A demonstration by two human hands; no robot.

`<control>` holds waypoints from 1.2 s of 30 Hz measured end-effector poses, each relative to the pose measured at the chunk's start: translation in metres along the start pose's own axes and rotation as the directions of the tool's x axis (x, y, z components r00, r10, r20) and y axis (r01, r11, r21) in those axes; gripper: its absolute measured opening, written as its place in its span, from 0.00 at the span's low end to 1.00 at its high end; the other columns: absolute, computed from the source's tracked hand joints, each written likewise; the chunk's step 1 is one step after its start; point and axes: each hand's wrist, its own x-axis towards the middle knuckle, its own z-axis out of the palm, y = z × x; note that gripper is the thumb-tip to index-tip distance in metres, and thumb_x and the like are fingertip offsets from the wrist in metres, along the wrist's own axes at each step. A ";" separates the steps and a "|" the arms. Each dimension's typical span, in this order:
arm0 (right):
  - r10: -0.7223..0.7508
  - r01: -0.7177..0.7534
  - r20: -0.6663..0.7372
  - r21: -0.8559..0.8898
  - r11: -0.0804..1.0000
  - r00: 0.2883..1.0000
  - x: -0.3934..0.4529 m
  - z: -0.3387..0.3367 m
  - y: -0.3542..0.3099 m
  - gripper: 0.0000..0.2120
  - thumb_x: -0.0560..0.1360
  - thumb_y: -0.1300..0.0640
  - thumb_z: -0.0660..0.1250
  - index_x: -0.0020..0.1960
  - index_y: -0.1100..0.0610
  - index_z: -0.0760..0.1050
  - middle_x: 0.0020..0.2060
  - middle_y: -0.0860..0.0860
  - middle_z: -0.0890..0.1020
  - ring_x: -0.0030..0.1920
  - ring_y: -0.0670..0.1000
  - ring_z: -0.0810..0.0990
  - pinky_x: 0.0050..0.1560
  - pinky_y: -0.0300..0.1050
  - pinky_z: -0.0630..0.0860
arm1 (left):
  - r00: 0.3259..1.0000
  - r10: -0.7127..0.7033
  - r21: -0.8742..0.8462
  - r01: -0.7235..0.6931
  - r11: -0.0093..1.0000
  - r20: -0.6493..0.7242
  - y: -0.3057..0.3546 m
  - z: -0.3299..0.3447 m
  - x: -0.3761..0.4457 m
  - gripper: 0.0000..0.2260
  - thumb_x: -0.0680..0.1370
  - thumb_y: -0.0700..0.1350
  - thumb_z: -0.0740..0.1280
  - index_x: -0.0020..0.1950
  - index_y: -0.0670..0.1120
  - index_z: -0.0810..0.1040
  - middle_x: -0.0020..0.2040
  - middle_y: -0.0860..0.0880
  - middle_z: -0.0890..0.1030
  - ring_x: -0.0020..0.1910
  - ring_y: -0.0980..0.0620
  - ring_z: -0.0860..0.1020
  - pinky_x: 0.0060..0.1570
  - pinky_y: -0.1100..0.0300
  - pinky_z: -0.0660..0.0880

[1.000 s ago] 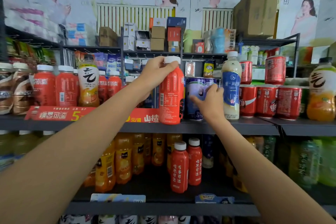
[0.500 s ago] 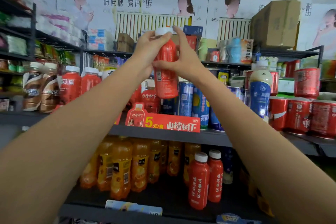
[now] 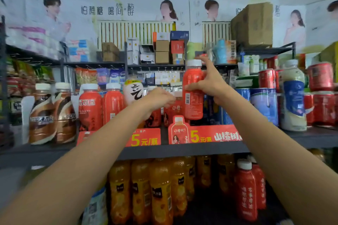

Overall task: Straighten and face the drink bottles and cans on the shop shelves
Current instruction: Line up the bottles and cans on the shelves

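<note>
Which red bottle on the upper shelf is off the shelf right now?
The red bottle gripped by the right hand, with its barcode facing out. It is held up above the price strip; the other red bottles stand on the shelf.

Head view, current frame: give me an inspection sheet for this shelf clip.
Surface: dark shelf carrying red price cards.
Job's things: red bottle held in front of the row, barcode side toward the camera; red bottles, coffee bottles, blue cans and red cans standing upright.
Clutter: cardboard boxes on the top shelf.
Grippers: right hand grips the red bottle, thumb in front; left hand reaches into the row, its fingers hidden.
Cables: nothing seen.
Surroundings: wall posters; orange juice bottles below.
</note>
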 end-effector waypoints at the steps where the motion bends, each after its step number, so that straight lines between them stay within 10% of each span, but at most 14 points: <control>1: 0.013 -0.013 -0.019 0.007 1.000 1.000 -0.001 -0.002 0.000 0.46 0.63 0.67 0.77 0.71 0.46 0.57 0.47 0.54 0.79 0.47 0.54 0.81 0.49 0.57 0.79 | 1.000 0.007 -0.011 -0.007 1.000 0.014 -0.003 0.002 0.001 0.12 0.80 0.42 0.61 0.60 0.39 0.75 0.54 0.47 0.78 0.50 0.53 0.76 0.40 0.71 0.70; 6: 0.025 -0.023 -0.042 0.054 0.998 0.999 0.002 -0.005 -0.010 0.45 0.65 0.68 0.76 0.72 0.46 0.56 0.44 0.50 0.76 0.44 0.49 0.78 0.40 0.47 0.78 | 0.998 0.039 -0.055 -0.036 0.998 0.056 -0.013 0.006 0.010 0.08 0.79 0.41 0.61 0.57 0.42 0.75 0.56 0.48 0.79 0.53 0.53 0.77 0.58 0.57 0.66; 15: -0.098 0.101 -0.048 0.056 0.993 0.994 0.019 0.036 -0.027 0.39 0.63 0.65 0.77 0.65 0.49 0.59 0.50 0.50 0.77 0.48 0.50 0.80 0.51 0.52 0.79 | 0.879 0.255 -0.011 -0.283 0.959 -0.404 -0.018 -0.052 0.017 0.07 0.78 0.40 0.63 0.47 0.52 0.77 0.45 0.54 0.80 0.49 0.52 0.79 0.57 0.48 0.75; 32: 0.014 0.086 0.281 -0.340 0.936 0.960 0.018 0.140 -0.018 0.41 0.62 0.53 0.79 0.65 0.55 0.57 0.51 0.53 0.76 0.50 0.54 0.77 0.50 0.49 0.75 | 0.756 0.435 0.394 -0.253 0.884 -0.490 -0.073 -0.120 0.005 0.12 0.76 0.33 0.60 0.54 0.42 0.79 0.52 0.48 0.80 0.52 0.54 0.77 0.52 0.67 0.69; 36: 0.070 0.071 0.329 -0.396 0.915 0.942 0.026 0.129 -0.036 0.28 0.70 0.48 0.73 0.61 0.58 0.63 0.56 0.57 0.77 0.51 0.55 0.77 0.44 0.46 0.76 | 0.746 0.443 0.407 -0.251 0.878 -0.497 -0.068 -0.119 0.010 0.11 0.77 0.36 0.61 0.55 0.43 0.79 0.55 0.49 0.80 0.54 0.54 0.76 0.57 0.62 0.70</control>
